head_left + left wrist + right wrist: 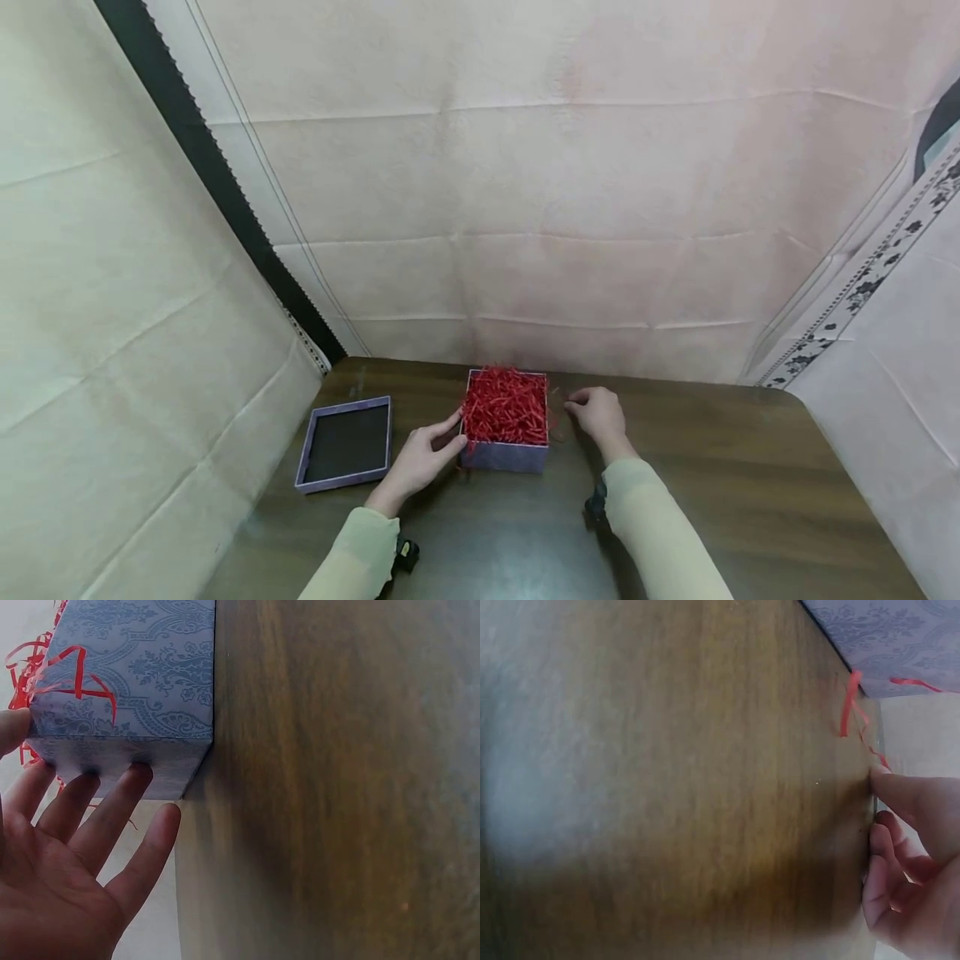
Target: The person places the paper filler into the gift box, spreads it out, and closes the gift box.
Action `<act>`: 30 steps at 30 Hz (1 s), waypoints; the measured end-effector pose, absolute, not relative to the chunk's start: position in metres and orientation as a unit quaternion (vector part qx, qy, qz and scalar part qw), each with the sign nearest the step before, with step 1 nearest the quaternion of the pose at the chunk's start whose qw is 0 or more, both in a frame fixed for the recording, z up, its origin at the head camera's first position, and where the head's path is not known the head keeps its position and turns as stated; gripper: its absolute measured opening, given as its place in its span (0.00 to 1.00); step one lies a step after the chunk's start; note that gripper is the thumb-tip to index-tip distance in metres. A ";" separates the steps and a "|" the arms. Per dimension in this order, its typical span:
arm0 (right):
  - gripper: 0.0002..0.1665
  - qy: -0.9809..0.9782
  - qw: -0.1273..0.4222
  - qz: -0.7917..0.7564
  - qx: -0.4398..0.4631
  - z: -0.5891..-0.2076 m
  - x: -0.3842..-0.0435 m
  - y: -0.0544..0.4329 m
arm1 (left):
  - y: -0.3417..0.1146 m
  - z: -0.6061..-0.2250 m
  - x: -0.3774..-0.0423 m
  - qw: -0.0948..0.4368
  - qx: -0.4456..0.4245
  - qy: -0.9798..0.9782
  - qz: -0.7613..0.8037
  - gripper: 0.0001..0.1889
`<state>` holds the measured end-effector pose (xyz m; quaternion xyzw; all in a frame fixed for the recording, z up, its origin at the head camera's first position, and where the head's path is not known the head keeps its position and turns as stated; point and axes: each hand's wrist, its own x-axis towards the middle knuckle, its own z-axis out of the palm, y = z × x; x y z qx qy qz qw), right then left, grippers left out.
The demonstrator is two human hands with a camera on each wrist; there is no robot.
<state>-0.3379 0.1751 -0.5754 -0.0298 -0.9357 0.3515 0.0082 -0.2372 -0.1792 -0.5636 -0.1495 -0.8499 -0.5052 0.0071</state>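
A patterned purple-blue box [504,457] stands upright on the table, heaped with red shredded paper [506,407]. My left hand [423,458] is at the box's left side; in the left wrist view its fingers [112,817] reach out nearly straight, several tips touching the wall, with the thumb by the upper edge. Right of the box, my right hand [597,412] is low at the table, fingers bent. Loose red paper shreds [847,705] lie between it and the box, one ending at the thumb tip. Whether the fingers pinch a shred is hidden.
Left of the box lies a lid [348,442], dark inside, purple-rimmed, open side up. The brown wood-grain table [720,475] has its far edge just behind the box. Pale cloth sheets [525,208] hang behind and at both sides.
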 end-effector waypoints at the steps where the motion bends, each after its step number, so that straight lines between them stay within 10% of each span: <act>1: 0.11 -0.936 0.005 0.350 -0.035 -0.576 -0.337 0.175 | -0.179 -0.564 -0.237 0.005 -0.152 -0.850 -0.504 0.30; 30: 0.12 -0.925 0.016 0.378 -0.018 -0.580 -0.337 0.182 | -0.179 -0.564 -0.239 -0.004 -0.148 -0.848 -0.509 0.31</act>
